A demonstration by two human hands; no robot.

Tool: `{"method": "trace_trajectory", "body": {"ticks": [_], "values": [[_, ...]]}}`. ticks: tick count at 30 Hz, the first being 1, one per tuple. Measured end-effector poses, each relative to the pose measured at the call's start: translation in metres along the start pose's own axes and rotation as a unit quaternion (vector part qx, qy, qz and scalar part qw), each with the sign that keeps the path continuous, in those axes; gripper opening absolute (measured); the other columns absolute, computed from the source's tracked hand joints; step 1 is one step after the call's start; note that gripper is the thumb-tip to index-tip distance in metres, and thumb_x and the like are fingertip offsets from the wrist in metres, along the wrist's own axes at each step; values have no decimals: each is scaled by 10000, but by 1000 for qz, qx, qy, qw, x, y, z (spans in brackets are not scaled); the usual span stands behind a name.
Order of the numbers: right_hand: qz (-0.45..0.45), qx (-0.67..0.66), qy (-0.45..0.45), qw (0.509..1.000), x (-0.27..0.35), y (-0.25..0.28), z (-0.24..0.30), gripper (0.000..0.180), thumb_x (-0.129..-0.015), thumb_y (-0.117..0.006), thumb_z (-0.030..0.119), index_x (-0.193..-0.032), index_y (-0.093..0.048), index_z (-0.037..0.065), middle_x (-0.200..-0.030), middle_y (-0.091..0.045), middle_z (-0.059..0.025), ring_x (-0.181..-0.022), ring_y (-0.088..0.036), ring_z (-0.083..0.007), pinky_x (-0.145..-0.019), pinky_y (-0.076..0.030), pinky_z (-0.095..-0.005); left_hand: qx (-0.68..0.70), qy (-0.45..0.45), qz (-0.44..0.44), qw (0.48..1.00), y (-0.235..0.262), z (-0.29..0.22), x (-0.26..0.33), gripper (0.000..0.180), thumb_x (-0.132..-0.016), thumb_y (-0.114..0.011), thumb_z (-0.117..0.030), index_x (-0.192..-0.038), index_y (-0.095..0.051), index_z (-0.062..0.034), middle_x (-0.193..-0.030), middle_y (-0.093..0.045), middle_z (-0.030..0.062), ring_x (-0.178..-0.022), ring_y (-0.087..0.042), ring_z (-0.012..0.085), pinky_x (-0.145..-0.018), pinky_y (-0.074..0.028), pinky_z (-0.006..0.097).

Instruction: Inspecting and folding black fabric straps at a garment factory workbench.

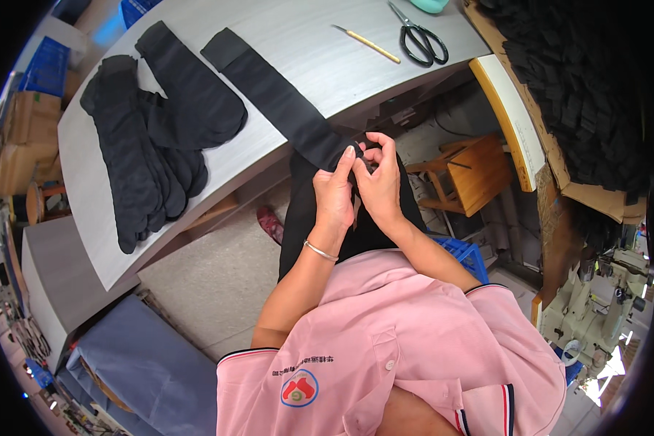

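Note:
A black sock (280,105) stretches from the grey table over its near edge toward my lap, its cuff lying flat on the tabletop. My left hand (336,190) grips the sock's toe end, thumb pointing up along it. Close against it, my right hand (379,178) pinches the same end between thumb and fingers. The fingertips of both hands nearly meet there, and the exact spot they hold is partly hidden. To the left on the table lies a pile of black socks (127,156), with another black sock (196,94) resting partly over it.
Black-handled scissors (423,45) and a thin tool with a yellow handle (370,45) lie on the table (305,36) at the far right. Right of it stands a cardboard box (614,200) heaped with black socks (567,87). A wooden stool (472,174) sits below.

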State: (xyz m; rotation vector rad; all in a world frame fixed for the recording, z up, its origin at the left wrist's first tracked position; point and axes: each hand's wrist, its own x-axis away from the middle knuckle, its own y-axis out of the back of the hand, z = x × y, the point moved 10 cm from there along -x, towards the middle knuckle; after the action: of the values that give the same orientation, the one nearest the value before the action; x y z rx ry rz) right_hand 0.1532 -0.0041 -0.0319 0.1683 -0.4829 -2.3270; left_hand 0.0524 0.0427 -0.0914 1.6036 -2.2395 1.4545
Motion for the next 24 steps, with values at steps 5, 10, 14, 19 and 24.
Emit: {"method": "trace_trajectory", "body": {"ticks": [5,10,14,19,24], "values": [[-87,207,184,957,-3,16,37,436,-819,-737,122,-1211,-561,51,-858,-598,-91,-736,-605,-235,-700,-503,-345,-8,-3,10,1000,1,-2,0,219,-936,-690,-156,-1030,-700,42,-1009,-721,120,-947,-682,163,-867,-523,277],[75,-1,65,995,-18,-12,2,189,-836,-715,103,-965,-639,-11,-852,-608,-104,-699,-605,-241,-646,-497,-334,-31,66,60,995,-12,-11,-1,300,-904,-725,-219,-968,-715,74,-928,-728,109,-855,-673,137,-764,-510,259],[60,20,119,991,-20,-12,13,157,-839,-693,66,-952,-635,-26,-896,-621,-126,-722,-631,-233,-660,-500,-330,-54,60,70,994,-7,-8,-7,368,-901,-738,-290,-960,-711,72,-938,-723,122,-867,-675,159,-810,-511,288],[62,-45,69,995,-20,-8,10,127,-819,-697,43,-890,-645,-48,-980,-640,-105,-746,-643,-198,-676,-502,-310,15,62,54,997,-14,-7,1,538,-995,-546,-512,-996,-690,6,-920,-703,93,-873,-669,159,-830,-494,300],[6,-35,56,998,-17,-5,-8,97,-843,-693,33,-846,-659,-57,-1056,-623,-65,-791,-591,-99,-713,-476,-248,-123,34,146,981,30,30,-22,409,-1035,-493,-457,-948,-574,-66,-919,-625,36,-864,-627,135,-822,-506,309]]}}
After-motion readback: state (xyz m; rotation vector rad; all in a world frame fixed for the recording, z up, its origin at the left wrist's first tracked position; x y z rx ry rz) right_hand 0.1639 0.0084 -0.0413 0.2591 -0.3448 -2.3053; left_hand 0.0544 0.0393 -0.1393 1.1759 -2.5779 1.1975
